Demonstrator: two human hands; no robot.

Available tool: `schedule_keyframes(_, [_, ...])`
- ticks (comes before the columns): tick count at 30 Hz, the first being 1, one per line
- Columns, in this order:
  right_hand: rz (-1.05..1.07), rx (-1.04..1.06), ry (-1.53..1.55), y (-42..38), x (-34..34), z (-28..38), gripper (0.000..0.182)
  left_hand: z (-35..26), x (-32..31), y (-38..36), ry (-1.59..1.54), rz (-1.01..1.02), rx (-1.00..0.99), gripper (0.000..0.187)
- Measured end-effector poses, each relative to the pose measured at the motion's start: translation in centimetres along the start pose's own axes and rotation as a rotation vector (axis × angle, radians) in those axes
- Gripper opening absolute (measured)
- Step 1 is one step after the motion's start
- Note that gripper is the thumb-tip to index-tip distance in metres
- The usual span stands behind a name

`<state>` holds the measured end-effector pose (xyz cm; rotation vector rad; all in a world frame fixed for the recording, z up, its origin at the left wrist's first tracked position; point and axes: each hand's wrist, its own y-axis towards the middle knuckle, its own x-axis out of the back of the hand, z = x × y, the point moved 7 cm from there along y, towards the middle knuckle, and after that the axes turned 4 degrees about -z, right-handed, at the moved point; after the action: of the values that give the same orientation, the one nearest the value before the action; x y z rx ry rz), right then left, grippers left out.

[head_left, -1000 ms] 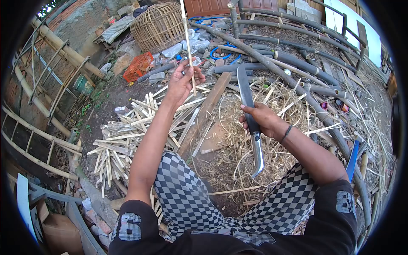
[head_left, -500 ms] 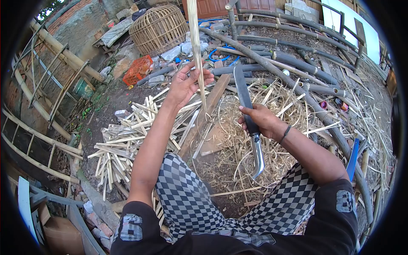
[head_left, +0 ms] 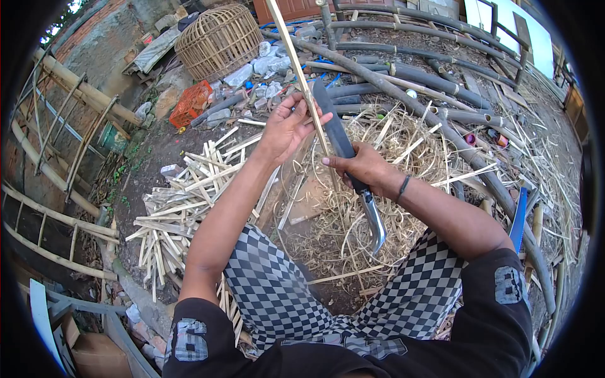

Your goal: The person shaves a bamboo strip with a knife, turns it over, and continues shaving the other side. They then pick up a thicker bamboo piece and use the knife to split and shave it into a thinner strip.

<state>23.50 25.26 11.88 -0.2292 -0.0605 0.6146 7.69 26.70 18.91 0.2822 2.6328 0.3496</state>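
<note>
A long thin bamboo strip [head_left: 291, 51] runs from the top of the view down between my hands, tilted. My left hand [head_left: 291, 129] holds it between thumb and fingers. My right hand [head_left: 365, 167] is wrapped round the dark handle of a large knife [head_left: 337, 130], whose blade points up and to the left, right beside the strip. The thumb of my right hand reaches the strip's lower part. Below the hands lie curly bamboo shavings [head_left: 340, 236], and a wooden plank [head_left: 273, 195] is partly hidden behind my left forearm.
Cut bamboo sticks [head_left: 183, 208] are piled at the left. Further back are an orange crate [head_left: 191, 104], a woven bamboo cage [head_left: 218, 39] and rubble. Bamboo poles [head_left: 441, 129] cross the right side, near a blue saw [head_left: 518, 220]. My checkered knees frame the shavings.
My right hand has moved left with the knife, bringing the blade beside the strip. The strip now leans, its top further left. The whole view has shifted slightly.
</note>
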Motion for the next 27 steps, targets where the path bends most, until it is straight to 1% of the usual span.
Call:
schedule_keyframes(2, [-0.002, 0.031, -0.01, 0.3, 0.0, 0.0, 0.036, 0.2, -0.4, -0.1, -0.043, -0.042, -0.004, 0.02])
schedule_keyframes(5, [-0.036, 0.034, -0.087, 0.5, 0.0, -0.1, 0.033, -0.6, -0.6, -0.2, -0.023, -0.022, -0.002, 0.023])
schedule_keyframes(6, [-0.06, 0.064, -0.121, 0.5, 0.0, 0.0, 0.03, -1.1, -0.4, -0.3, -0.056, 0.005, 0.005, 0.031])
schedule_keyframes(7, [-0.058, 0.063, -0.124, 0.7, -0.1, -0.3, 0.03, -1.9, -0.1, -0.1, -0.058, 0.002, 0.003, 0.031])
schedule_keyframes(9, [-0.085, 0.132, -0.222, 1.0, -0.1, -0.5, 0.029, -4.5, 0.4, 0.1, 0.256, -0.015, -0.143, 0.041])
schedule_keyframes(10, [-0.082, 0.128, -0.226, 0.8, -0.1, -0.5, 0.029, -6.0, 0.8, -0.3, 0.364, -0.117, -0.192, 0.048])
schedule_keyframes(11, [-0.1, 0.145, -0.3, 0.7, -0.1, -0.2, 0.029, -7.1, 0.6, -0.5, 0.361, -0.122, -0.193, 0.048])
schedule_keyframes(12, [-0.117, 0.163, -0.375, 0.5, -0.2, 0.1, 0.03, -8.7, 1.0, -0.7, 0.425, -0.214, -0.243, 0.048])
schedule_keyframes(13, [-0.111, 0.159, -0.381, 0.6, -0.4, 0.0, 0.03, -10.2, 1.7, -1.0, 0.49, -0.308, -0.293, 0.049])
schedule_keyframes(14, [-0.122, 0.191, -0.416, 0.8, -0.5, -0.2, 0.03, -11.1, 2.1, -1.3, 0.488, -0.319, -0.295, 0.049])
schedule_keyframes(15, [-0.132, 0.223, -0.45, 1.1, -0.7, -0.3, 0.031, -12.3, 2.6, -1.7, 0.482, -0.356, -0.344, 0.048])
schedule_keyframes(19, [-0.117, 0.182, -0.474, 2.6, -1.1, -2.3, 0.03, -16.0, 3.9, -4.2, 0.488, -0.486, -0.464, 0.044])
schedule_keyframes(20, [-0.128, 0.144, -0.485, 2.8, -1.1, -2.7, 0.03, -16.8, 4.0, -4.9, 0.495, -0.516, -0.495, 0.043])
schedule_keyframes(21, [-0.139, 0.105, -0.497, 3.0, -1.1, -3.0, 0.03, -17.0, 4.2, -5.4, 0.493, -0.522, -0.492, 0.043])
schedule_keyframes(23, [-0.127, 0.065, -0.503, 3.5, -1.2, -3.3, 0.033, -17.3, 4.5, -6.0, 0.645, -0.531, -0.442, 0.043])
schedule_keyframes(24, [-0.121, 0.086, -0.575, 3.9, -1.3, -3.3, 0.036, -17.0, 4.5, -6.0, 0.608, -0.469, -0.434, 0.039])
schedule_keyframes(25, [-0.115, 0.104, -0.647, 4.2, -1.5, -3.4, 0.039, -16.7, 4.9, -6.2, 0.601, -0.473, -0.431, 0.039])
schedule_keyframes(26, [-0.137, 0.191, -0.673, 4.3, -1.7, -3.1, 0.042, -16.0, 5.1, -6.2, 0.596, -0.459, -0.416, 0.034])
schedule_keyframes(27, [-0.138, 0.184, -0.678, 4.7, -1.8, -3.0, 0.042, -15.4, 5.2, -6.1, 0.59, -0.445, -0.402, 0.029])
